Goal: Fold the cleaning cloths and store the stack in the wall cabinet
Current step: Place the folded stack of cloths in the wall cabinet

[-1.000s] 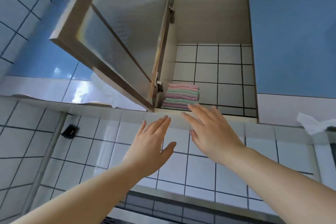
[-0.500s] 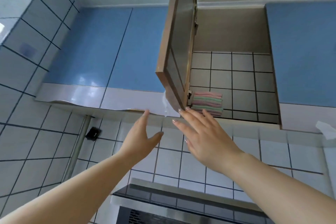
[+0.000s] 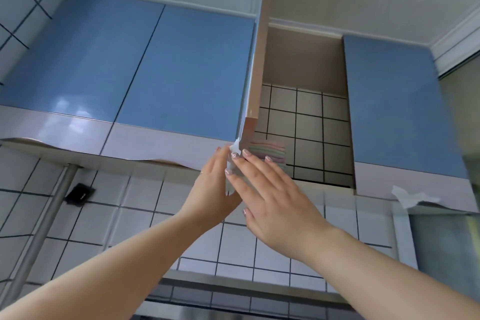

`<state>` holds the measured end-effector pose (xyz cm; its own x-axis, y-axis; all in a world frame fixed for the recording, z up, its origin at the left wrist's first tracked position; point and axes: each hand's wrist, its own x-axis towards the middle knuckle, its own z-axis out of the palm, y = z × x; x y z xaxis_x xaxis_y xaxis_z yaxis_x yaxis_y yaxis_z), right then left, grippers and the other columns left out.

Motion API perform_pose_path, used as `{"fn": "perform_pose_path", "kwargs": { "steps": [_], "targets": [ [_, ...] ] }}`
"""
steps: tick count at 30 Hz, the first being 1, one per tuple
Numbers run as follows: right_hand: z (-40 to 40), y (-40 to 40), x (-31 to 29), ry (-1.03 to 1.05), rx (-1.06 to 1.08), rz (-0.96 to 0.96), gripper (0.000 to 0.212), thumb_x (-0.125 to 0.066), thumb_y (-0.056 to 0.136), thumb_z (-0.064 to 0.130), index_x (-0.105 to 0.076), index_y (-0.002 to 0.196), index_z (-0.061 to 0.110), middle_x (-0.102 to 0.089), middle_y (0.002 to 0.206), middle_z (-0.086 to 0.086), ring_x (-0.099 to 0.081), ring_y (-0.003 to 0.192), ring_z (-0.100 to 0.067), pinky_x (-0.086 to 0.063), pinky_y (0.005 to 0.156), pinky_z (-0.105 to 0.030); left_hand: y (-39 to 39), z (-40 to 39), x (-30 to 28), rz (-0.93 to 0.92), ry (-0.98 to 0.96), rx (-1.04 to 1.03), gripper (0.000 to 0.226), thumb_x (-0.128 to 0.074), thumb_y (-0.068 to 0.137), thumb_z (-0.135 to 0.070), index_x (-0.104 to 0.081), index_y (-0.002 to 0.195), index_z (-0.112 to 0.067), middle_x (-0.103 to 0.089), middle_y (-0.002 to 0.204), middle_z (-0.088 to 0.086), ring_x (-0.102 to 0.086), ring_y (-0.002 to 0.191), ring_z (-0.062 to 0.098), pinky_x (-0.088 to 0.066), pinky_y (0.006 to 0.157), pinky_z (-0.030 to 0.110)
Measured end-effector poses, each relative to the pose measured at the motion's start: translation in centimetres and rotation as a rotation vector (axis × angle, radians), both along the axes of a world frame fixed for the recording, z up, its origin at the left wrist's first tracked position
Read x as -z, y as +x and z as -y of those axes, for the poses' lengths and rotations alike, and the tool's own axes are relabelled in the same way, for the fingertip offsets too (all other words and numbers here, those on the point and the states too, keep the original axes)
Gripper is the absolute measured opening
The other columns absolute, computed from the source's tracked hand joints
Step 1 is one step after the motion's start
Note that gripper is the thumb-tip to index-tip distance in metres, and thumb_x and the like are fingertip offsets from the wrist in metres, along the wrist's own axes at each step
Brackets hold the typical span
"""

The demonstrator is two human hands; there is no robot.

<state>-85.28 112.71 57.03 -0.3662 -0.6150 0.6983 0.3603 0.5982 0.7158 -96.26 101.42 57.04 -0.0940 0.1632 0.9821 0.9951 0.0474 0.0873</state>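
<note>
While the cloth stack sits in the cabinet, both empty hands, left and right, spread flat just below.

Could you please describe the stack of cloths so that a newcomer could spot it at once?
Find the row of blue wall cabinets; only one stands open, with white tiles at its back. In its lower left corner, beside the door, lies the stack: folded pastel cloths in pink, green and purple, the only thing visible inside.

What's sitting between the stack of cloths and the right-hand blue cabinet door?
Nothing. In the head view the stack of cloths sits at the cabinet's left side; from there to the right-hand blue door shows only the bare tiled back wall.
</note>
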Motion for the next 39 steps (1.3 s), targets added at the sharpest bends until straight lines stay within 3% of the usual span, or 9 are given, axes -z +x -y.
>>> {"fn": "perform_pose_path", "kwargs": {
  "steps": [3,7,10,15,23,25,27,29,39],
  "targets": [
    [-0.5,0.9,-0.3,0.005,0.031,-0.019,0.061,-0.04,0.082,0.029,-0.044,0.139,0.008,-0.037,0.149,-0.012,-0.033,0.14,-0.026,-0.031,0.114,-0.044,0.2,-1.9,-0.1,-0.055,-0.046,-0.179,0.074,-0.038,0.078,-0.047,-0.019,0.147,-0.025,-0.025,0.151,-0.008,-0.016,0.143,0.01,-0.024,0.116,0.04],
    [-1.2,1.7,-1.1,0.017,0.071,-0.022,0.059,-0.038,0.083,0.027,-0.046,0.137,0.004,-0.042,0.147,-0.013,-0.036,0.138,-0.027,-0.024,0.113,-0.044,1.4,-4.3,-0.7,-0.125,-0.213,-0.531,0.072,-0.039,0.094,-0.032,0.006,0.149,-0.021,-0.002,0.158,0.0,0.0,0.144,0.015,-0.004,0.117,0.046],
    [-3.2,2.3,-1.6,-0.036,0.174,-0.058,0.06,-0.041,0.082,0.028,-0.047,0.137,0.002,-0.043,0.146,-0.013,-0.036,0.138,-0.028,-0.025,0.115,-0.048,2.3,-6.0,-1.3,-0.163,-0.175,-0.483,0.076,-0.047,0.09,-0.028,-0.001,0.15,-0.02,-0.013,0.155,-0.001,-0.008,0.143,0.012,-0.004,0.117,0.049],
    [-6.0,2.8,-1.6,-0.156,0.193,-0.097,0.075,-0.073,0.066,0.029,-0.052,0.131,-0.001,-0.052,0.137,-0.016,-0.047,0.131,-0.029,-0.033,0.112,-0.048,2.6,-8.9,-1.7,-0.168,-0.075,-0.435,0.064,-0.058,0.085,-0.03,-0.028,0.141,-0.02,-0.033,0.14,-0.004,-0.042,0.129,0.016,-0.01,0.117,0.052],
    [-13.0,2.5,-1.3,-0.322,0.249,-0.046,0.086,-0.08,0.053,0.036,-0.056,0.128,0.001,-0.056,0.134,-0.014,-0.051,0.128,-0.027,-0.033,0.112,-0.047,3.1,-15.0,-1.8,-0.226,-0.11,-0.556,0.066,-0.059,0.083,-0.026,-0.029,0.141,-0.019,-0.034,0.141,-0.002,-0.038,0.132,0.017,-0.004,0.116,0.05],
    [-14.5,2.4,-1.3,-0.373,0.286,0.029,0.091,-0.074,0.066,0.038,-0.037,0.142,0.001,-0.038,0.149,-0.014,-0.033,0.14,-0.026,-0.012,0.118,-0.045,3.0,-16.7,-2.0,-0.247,-0.124,-0.602,0.065,-0.063,0.081,-0.026,-0.034,0.139,-0.018,-0.038,0.139,0.001,-0.042,0.129,0.021,-0.008,0.115,0.053],
    [-16.2,2.1,-1.4,-0.4,0.296,0.113,0.086,-0.052,0.087,0.038,-0.003,0.151,0.007,-0.002,0.16,-0.008,0.0,0.148,-0.021,0.011,0.117,-0.042,2.7,-18.4,-2.2,-0.253,-0.159,-0.665,0.064,-0.061,0.083,-0.025,-0.032,0.139,-0.017,-0.036,0.139,0.002,-0.042,0.129,0.023,-0.006,0.114,0.054],
    [-17.9,1.5,-1.7,-0.463,0.297,0.174,0.082,-0.044,0.092,0.038,0.008,0.15,0.011,0.009,0.16,-0.004,0.011,0.147,-0.018,0.012,0.116,-0.042,2.3,-20.1,-2.5,-0.245,-0.205,-0.741,0.064,-0.056,0.085,-0.024,-0.026,0.141,-0.016,-0.03,0.142,0.003,-0.038,0.132,0.022,-0.003,0.115,0.054],
    [-23.3,-2.0,-1.6,-0.576,0.184,0.28,0.09,-0.051,0.088,0.039,0.01,0.151,0.016,0.017,0.158,0.0,0.017,0.146,-0.018,0.007,0.119,-0.042,0.1,-24.8,-1.8,-0.25,-0.234,-0.91,0.078,-0.057,0.085,-0.028,-0.01,0.146,-0.012,-0.018,0.146,0.007,-0.023,0.138,0.023,-0.003,0.113,0.056]
  ]
}}
